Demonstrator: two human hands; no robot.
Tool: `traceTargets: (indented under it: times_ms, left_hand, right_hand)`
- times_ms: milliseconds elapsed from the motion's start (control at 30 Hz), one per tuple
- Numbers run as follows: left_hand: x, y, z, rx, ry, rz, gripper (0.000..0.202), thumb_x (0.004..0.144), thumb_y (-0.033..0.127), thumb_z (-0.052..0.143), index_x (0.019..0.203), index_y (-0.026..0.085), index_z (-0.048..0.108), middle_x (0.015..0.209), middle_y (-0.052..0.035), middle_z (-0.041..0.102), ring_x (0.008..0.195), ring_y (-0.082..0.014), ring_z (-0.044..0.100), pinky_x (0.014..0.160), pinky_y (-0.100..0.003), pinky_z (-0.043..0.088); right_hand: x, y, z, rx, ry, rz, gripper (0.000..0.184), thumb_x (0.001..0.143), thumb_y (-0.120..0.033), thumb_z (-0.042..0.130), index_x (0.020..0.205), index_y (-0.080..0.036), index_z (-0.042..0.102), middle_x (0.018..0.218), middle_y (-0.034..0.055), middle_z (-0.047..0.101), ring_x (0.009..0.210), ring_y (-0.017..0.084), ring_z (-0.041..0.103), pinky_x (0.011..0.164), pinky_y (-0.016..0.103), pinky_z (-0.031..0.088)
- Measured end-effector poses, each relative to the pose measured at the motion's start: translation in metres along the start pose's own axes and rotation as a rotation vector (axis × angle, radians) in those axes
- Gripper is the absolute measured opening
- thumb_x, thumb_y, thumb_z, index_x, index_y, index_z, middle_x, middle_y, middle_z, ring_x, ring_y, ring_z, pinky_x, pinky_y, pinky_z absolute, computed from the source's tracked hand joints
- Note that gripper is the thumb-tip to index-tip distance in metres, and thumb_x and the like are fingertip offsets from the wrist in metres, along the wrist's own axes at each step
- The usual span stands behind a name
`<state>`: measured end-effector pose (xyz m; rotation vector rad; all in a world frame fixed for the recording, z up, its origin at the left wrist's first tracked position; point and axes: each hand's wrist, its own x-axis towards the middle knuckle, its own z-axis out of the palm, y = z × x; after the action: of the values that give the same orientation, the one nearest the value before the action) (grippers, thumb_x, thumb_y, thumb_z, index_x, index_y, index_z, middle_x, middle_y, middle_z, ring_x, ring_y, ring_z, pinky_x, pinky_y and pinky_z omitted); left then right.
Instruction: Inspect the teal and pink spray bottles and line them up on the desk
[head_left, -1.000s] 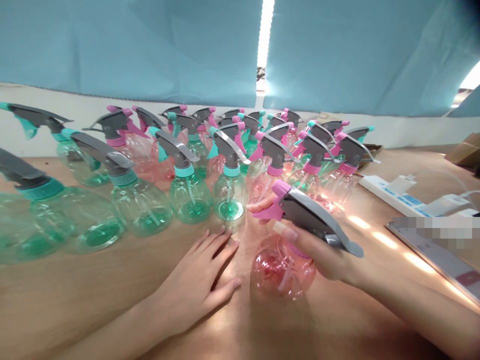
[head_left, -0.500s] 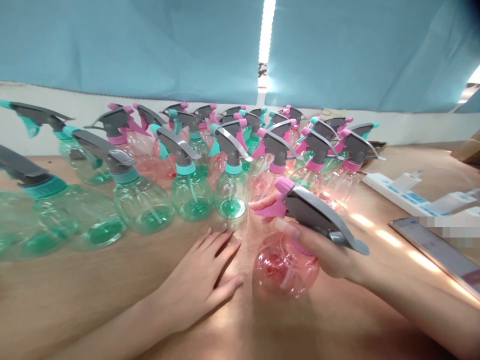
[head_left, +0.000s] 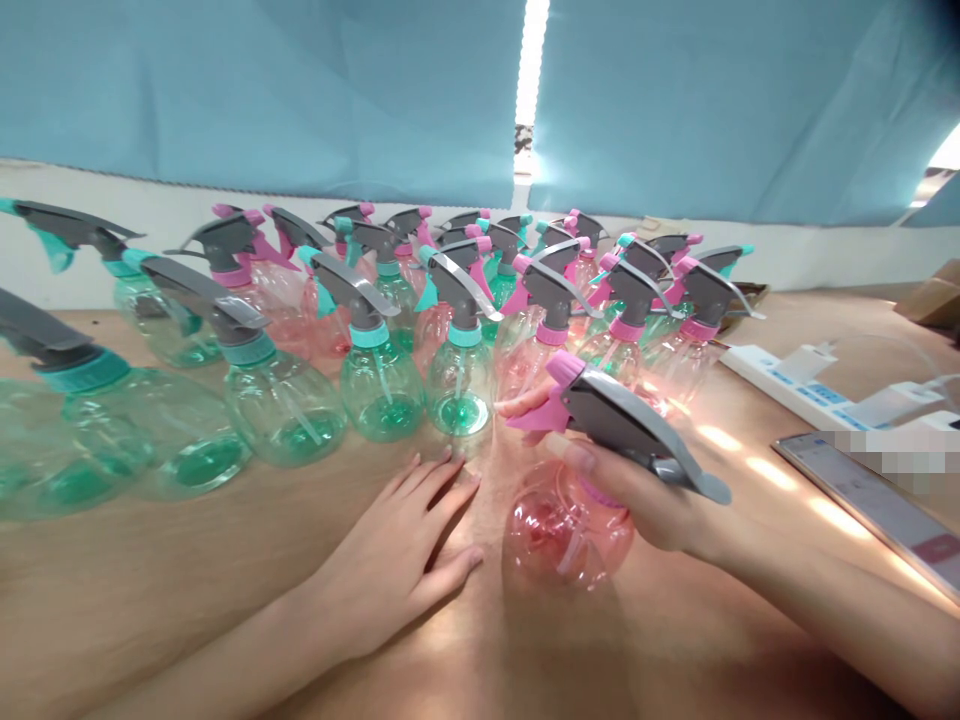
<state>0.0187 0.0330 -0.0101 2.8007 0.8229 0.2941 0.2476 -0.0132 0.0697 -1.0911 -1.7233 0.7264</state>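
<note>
My right hand [head_left: 660, 490] is closed round the neck of a pink spray bottle [head_left: 566, 530], its thumb on the near side and other fingers behind the trigger head. The bottle has a grey sprayer with a pink nozzle pointing left, and it tilts slightly above a shadow on the table. My left hand [head_left: 409, 530] lies flat on the wood with its fingers apart, holding nothing. Just past its fingertips stand a clear green spray bottle [head_left: 382, 395] and another green spray bottle [head_left: 459, 385], both with turquoise collars.
Several green and pink spray bottles stand in rows across the back. At the right lie a white power strip [head_left: 795, 385] with plugs and a phone [head_left: 870, 500]. A brown box [head_left: 930, 305] sits at the far right. Blue cloth [head_left: 337, 100] hangs behind the table [head_left: 187, 600].
Almost nothing differs. The whole view has shifted slightly, while the right hand keeps its hold on the pink spray bottle and the left hand stays flat.
</note>
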Motion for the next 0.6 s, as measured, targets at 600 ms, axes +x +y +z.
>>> traceTargets:
  times_ms: [600]
  left_hand:
    - [-0.0007,0.0003,-0.0008,0.030,-0.029,-0.006,0.052,0.095,0.041,0.052,0.141,0.017,0.046,0.147,-0.0148,0.045,0.136,-0.0327,0.038,0.111,-0.055,0.029]
  right_hand:
    - [-0.0009,0.0024,0.0018,0.016,-0.001,0.021,0.011,0.088,-0.031,0.058,0.095,-0.023,0.058,0.062,-0.0043,0.047,0.047,0.011,0.038,0.046,0.028,0.037]
